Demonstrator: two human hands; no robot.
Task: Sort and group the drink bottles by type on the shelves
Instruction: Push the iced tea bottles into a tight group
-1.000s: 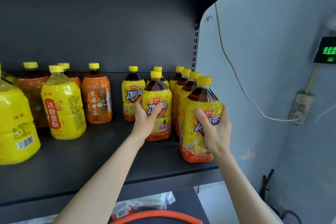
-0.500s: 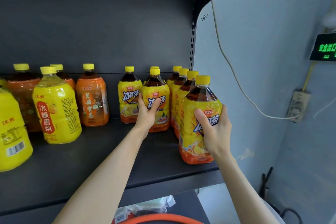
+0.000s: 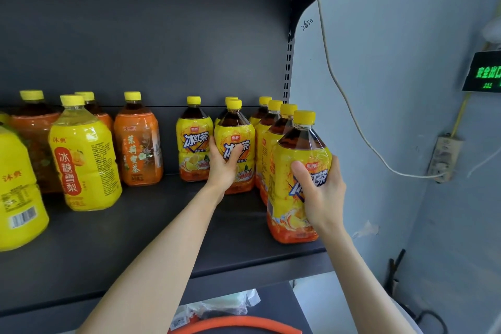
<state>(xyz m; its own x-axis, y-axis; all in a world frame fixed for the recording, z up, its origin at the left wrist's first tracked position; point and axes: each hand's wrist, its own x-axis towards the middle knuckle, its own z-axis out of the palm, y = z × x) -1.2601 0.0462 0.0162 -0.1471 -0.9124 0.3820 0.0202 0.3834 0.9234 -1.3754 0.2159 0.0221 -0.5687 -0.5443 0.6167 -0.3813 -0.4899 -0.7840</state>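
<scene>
Both hands have stayed on their bottles since a moment ago, and the bottle under the left hand has slid a little deeper into the shelf, closer to the tea bottle behind it.

The left hand (image 3: 222, 168) is wrapped around a tea bottle (image 3: 235, 144) with a yellow cap. The thumb lies across the front of the label and the fingers (image 3: 211, 144) curl around its left side. The bottle stands up straight on the dark shelf (image 3: 135, 230). Just left of this hand stands another tea bottle (image 3: 193, 141) of the same kind, touching the fingers or very close to them.

The right hand (image 3: 322, 195) holds a front tea bottle (image 3: 298, 160) tight, with the thumb on the label and the palm on its right side. This bottle stands near the front edge of the shelf. Right behind it, a row of tea bottles (image 3: 271, 138) goes back toward the wall of the shelf.

Farther left of the left hand stands an orange bottle (image 3: 138, 144), and past that a yellow bottle (image 3: 84, 160). More orange and yellow ones sit at the far left.

To the right of the right hand is a pale wall (image 3: 393, 89) with a white cord (image 3: 352, 116) hanging down it.
</scene>
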